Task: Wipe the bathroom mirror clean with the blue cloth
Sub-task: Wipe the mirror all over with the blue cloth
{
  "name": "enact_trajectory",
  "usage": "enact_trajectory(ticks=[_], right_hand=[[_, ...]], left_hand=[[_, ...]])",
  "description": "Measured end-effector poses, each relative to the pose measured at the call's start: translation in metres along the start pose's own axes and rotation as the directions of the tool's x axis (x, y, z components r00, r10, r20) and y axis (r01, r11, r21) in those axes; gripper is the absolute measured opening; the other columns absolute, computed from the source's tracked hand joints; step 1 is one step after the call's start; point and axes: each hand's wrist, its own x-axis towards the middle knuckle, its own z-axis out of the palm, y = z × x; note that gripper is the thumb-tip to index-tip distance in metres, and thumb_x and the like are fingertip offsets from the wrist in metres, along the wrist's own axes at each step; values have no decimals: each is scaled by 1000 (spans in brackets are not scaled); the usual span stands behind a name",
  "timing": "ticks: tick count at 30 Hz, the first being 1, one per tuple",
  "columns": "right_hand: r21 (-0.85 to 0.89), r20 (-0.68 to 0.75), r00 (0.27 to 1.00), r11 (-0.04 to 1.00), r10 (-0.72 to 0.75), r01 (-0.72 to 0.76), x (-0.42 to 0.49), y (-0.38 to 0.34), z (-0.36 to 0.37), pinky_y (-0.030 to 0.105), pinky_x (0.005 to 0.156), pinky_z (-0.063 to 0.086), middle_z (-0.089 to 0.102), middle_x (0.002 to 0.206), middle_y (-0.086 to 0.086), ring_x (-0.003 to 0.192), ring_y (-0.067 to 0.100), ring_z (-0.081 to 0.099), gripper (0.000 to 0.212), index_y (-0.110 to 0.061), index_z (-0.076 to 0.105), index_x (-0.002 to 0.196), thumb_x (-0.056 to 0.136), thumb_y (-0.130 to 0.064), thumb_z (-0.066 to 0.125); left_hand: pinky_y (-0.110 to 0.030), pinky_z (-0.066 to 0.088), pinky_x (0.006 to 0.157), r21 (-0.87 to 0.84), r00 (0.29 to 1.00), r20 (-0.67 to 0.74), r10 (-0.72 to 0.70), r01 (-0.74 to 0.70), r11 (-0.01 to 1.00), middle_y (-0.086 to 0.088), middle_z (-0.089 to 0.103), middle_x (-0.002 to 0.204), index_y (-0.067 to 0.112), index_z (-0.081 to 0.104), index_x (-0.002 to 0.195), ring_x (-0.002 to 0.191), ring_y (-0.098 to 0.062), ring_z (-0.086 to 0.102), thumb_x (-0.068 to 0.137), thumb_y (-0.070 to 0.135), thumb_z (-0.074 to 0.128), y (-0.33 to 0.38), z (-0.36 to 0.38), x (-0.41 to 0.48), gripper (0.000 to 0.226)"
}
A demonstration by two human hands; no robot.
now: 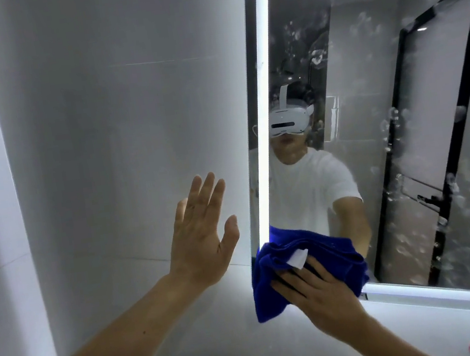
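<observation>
My right hand (319, 289) flat, fingers straight, pressing blue cloth (295, 272) against lower left corner of mirror (401, 124). Cloth bunched, white tag (299, 257) showing, one fold hanging below mirror edge. My left hand (202, 233) raised, fingers spread wide, holding nothing, near white wall tile (116, 134) just left of mirror. Lit strip (267, 113) runs along mirror's left side. Glass spotted with water marks.

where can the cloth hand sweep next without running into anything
Free: the spotted mirror glass up and to the right of the blue cloth, bordered by the lit strips at its left and bottom edges. Crowded: the lower left corner, where the right hand presses the cloth; the left hand is raised flat beside that edge.
</observation>
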Motion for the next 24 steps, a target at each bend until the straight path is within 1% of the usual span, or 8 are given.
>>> enact_trajectory(ticks=[4,7,12,14,16,19,22,24], right_hand=[[24,-68,971,973,229,-228,28,40,-27,48,118,4,45,147,8,132,31,43,71,-21,46,143,78,-21,75],[41,-137,949,959,285,-282,68,67,-56,47,119,-3,31,156,8,143,32,27,63,-22,37,148,90,-29,62],[104,-197,869,891,455,-442,138,89,-97,53,117,10,27,157,9,145,32,22,52,-22,36,148,100,-39,45],[124,-215,844,871,491,-475,151,86,-101,53,117,10,26,158,9,146,32,21,52,-22,37,149,100,-41,43],[121,-226,849,878,478,-462,151,80,-98,51,118,7,28,157,8,146,31,20,52,-23,37,149,101,-42,41],[95,-172,919,934,355,-343,128,62,-79,49,119,3,34,155,6,145,29,25,51,-24,40,147,100,-42,37],[113,-36,968,963,248,-243,78,25,-48,48,118,7,44,149,3,134,28,44,48,-26,47,142,97,-40,37],[133,30,974,964,226,-228,43,11,-30,46,118,7,48,145,1,125,26,54,48,-27,48,140,94,-40,41]], left_hand=[[-43,0,120,-29,1000,-7,6,-6,1000,4,14,163,26,23,152,151,-12,3,98,51,24,7,-1,3,60],[-36,-7,119,-39,1000,-15,24,-24,999,6,11,163,26,21,152,151,-8,-1,100,48,28,16,1,7,58],[-39,-4,120,-34,998,-54,28,-30,999,7,9,163,23,22,154,151,-9,-1,100,43,32,18,-7,19,58],[-37,-5,120,-28,998,-68,18,-20,999,7,9,163,23,22,154,151,-9,-1,100,46,28,16,-10,23,59],[-36,-5,119,-25,997,-71,15,-17,1000,6,10,163,23,23,154,151,-10,1,99,45,29,14,-10,25,59],[-35,-5,119,-34,998,-64,20,-23,999,5,14,162,24,22,152,151,-12,5,100,44,31,19,-3,25,56],[-36,-5,119,-40,998,-63,18,-20,999,6,15,163,26,23,153,151,-12,6,99,52,22,24,2,25,60],[-40,-2,119,-16,997,-65,40,-41,999,5,17,163,25,27,153,151,-13,7,99,52,25,25,3,27,60]])
